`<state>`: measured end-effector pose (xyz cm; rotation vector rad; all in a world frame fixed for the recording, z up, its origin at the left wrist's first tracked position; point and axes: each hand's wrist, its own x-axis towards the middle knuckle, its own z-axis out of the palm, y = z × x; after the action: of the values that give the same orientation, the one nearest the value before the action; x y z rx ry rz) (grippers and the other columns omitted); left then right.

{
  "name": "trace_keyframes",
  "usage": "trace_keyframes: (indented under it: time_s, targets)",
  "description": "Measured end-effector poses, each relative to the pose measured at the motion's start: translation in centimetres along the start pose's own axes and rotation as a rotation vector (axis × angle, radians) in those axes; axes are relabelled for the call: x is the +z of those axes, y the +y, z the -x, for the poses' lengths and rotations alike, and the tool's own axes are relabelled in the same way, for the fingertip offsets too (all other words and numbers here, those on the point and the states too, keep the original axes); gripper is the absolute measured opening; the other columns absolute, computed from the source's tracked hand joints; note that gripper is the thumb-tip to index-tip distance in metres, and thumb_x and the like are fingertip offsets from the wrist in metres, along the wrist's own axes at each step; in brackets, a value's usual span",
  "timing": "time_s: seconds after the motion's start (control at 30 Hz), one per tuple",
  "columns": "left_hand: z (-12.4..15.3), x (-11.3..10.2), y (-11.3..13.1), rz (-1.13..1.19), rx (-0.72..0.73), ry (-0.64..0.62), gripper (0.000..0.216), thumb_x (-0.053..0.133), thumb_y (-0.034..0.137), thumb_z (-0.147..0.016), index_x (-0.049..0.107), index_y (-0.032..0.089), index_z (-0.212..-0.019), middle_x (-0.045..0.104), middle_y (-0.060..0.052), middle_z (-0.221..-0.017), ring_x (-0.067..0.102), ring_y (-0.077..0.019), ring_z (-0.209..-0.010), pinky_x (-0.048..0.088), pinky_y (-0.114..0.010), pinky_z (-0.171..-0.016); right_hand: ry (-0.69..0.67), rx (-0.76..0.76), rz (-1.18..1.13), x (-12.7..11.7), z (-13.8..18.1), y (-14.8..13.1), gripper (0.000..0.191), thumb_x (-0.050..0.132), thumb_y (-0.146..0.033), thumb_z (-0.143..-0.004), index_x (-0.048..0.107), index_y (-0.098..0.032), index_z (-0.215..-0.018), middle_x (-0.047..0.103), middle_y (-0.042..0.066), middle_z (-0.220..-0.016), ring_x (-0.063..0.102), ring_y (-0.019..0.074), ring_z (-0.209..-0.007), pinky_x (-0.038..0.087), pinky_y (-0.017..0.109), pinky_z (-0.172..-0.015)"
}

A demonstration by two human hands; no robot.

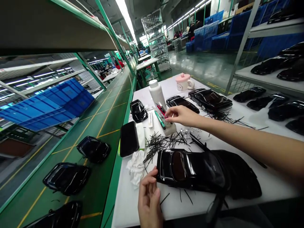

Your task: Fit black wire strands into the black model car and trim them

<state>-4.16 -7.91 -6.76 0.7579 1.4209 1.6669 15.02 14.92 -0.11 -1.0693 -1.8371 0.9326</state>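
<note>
A large glossy black model car body (204, 172) lies on the white table (133, 202) in front of me. My left hand (149, 199) is at its rear corner, fingers loosely curled and touching the shell's edge. My right hand (181, 115) reaches forward to a small white holder (169, 128) stuffed with pens and tools, its fingertips pinched on something small I cannot make out. Thin black strips (161, 142) are scattered between the holder and the car body.
A black phone (129, 138), crumpled tissue (136, 166), white bottle (156, 91) and pink-lidded mug (184, 82) stand on the table. More black car shells lie on the table (210, 99), on the green conveyor (93, 148) at left and on the right rack (273, 65).
</note>
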Motion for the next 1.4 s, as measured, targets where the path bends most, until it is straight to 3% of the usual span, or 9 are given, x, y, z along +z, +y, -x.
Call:
trace_keyframes:
  time_s: [0.17, 0.43, 0.6, 0.83, 0.97, 1.07, 1.2, 1.3, 1.4]
  targets:
    - [0.2, -0.2, -0.2, -0.003, 0.0, -0.001, 0.029, 0.081, 0.043, -0.074, 0.062, 0.024, -0.086, 0.07, -0.01, -0.124, 0.051, -0.0336, -0.142, 0.047, -0.044, -0.114, 0.074, 0.022, -0.034, 0.9, -0.6, -0.2, 0.02, 0.072, -0.03, -0.081, 0.061, -0.019, -0.068, 0.062, 0.0, -0.063, 0.051, 0.0136, -0.06, 0.036, 0.032, -0.06]
    - [0.4, -0.1, -0.1, -0.024, -0.017, -0.008, 0.025, 0.079, 0.041, -0.077, 0.063, 0.024, -0.086, 0.07, -0.008, -0.126, 0.054, -0.0312, -0.139, 0.047, -0.042, -0.114, 0.406, -0.004, -0.224, -2.4, 2.1, -2.3, 0.028, 0.066, -0.032, -0.091, 0.047, -0.023, -0.073, 0.064, -0.001, -0.068, 0.052, 0.0108, -0.057, 0.04, 0.03, -0.06]
    - [0.2, -0.4, 0.2, -0.054, -0.027, -0.056, 0.027, 0.08, 0.042, -0.077, 0.062, 0.024, -0.086, 0.069, -0.009, -0.129, 0.054, -0.033, -0.139, 0.047, -0.045, -0.115, 0.49, 0.111, -0.526, -3.1, 8.4, -4.0, 0.026, 0.074, -0.028, -0.086, 0.055, -0.02, -0.07, 0.061, -0.002, -0.063, 0.054, 0.0081, -0.056, 0.043, 0.029, -0.059]
    - [-0.2, -0.3, 0.3, -0.051, 0.046, -0.096, 0.02, 0.079, 0.028, -0.079, 0.063, 0.023, -0.088, 0.071, -0.006, -0.124, 0.059, -0.028, -0.134, 0.042, -0.042, -0.118, 0.653, 0.256, -0.493, -0.7, 18.5, -5.6, 0.028, 0.081, -0.034, -0.084, 0.063, -0.02, -0.067, 0.064, 0.002, -0.061, 0.056, 0.01, -0.05, 0.047, 0.024, -0.047]
    - [-0.1, 0.4, 0.6, -0.034, 0.082, -0.086, 0.016, 0.076, 0.019, -0.079, 0.064, 0.022, -0.089, 0.072, -0.003, -0.12, 0.059, -0.0231, -0.132, 0.036, -0.04, -0.123, 0.722, 0.195, -0.365, 1.2, 22.3, -5.7, 0.022, 0.07, -0.026, -0.093, 0.064, -0.023, -0.072, 0.064, 0.002, -0.061, 0.061, 0.0139, -0.052, 0.049, 0.026, -0.043]
    - [0.0, 0.8, 0.9, -0.044, 0.097, -0.072, 0.016, 0.074, 0.015, -0.078, 0.065, 0.022, -0.088, 0.074, -0.001, -0.117, 0.061, -0.0206, -0.13, 0.041, -0.036, -0.119, 0.702, 0.069, -0.305, 2.0, 24.1, -5.5, 0.015, 0.064, -0.014, -0.094, 0.064, -0.025, -0.083, 0.064, 0.001, -0.063, 0.06, 0.0165, -0.055, 0.054, 0.033, -0.049]
    - [-0.2, 1.2, 1.0, -0.083, 0.15, -0.045, 0.018, 0.07, 0.01, -0.077, 0.063, 0.022, -0.088, 0.075, 0.0, -0.115, 0.065, -0.0182, -0.124, 0.044, -0.036, -0.118, 0.581, -0.054, -0.284, 2.3, 24.9, -5.0, 0.026, 0.063, 0.0, -0.087, 0.063, -0.024, -0.094, 0.067, -0.001, -0.069, 0.063, 0.0145, -0.059, 0.06, 0.036, -0.061]
    - [-0.4, 1.5, 0.9, -0.134, 0.181, -0.016, 0.019, 0.068, 0.008, -0.076, 0.061, 0.022, -0.088, 0.075, 0.001, -0.113, 0.064, -0.0186, -0.126, 0.041, -0.04, -0.121, 0.508, -0.025, -0.245, 2.4, 24.7, -4.8, 0.022, 0.067, -0.003, -0.086, 0.063, -0.023, -0.093, 0.069, -0.001, -0.074, 0.067, 0.0134, -0.069, 0.06, 0.03, -0.063]
    - [-0.6, 1.5, 0.9, -0.186, 0.203, -0.011, 0.02, 0.067, 0.009, -0.077, 0.06, 0.022, -0.089, 0.074, 0.001, -0.114, 0.064, -0.0186, -0.126, 0.039, -0.041, -0.122, 0.481, -0.015, -0.234, 2.5, 24.2, -4.7, 0.012, 0.062, -0.013, -0.094, 0.064, -0.019, -0.084, 0.068, -0.001, -0.071, 0.064, 0.0099, -0.066, 0.058, 0.027, -0.064]
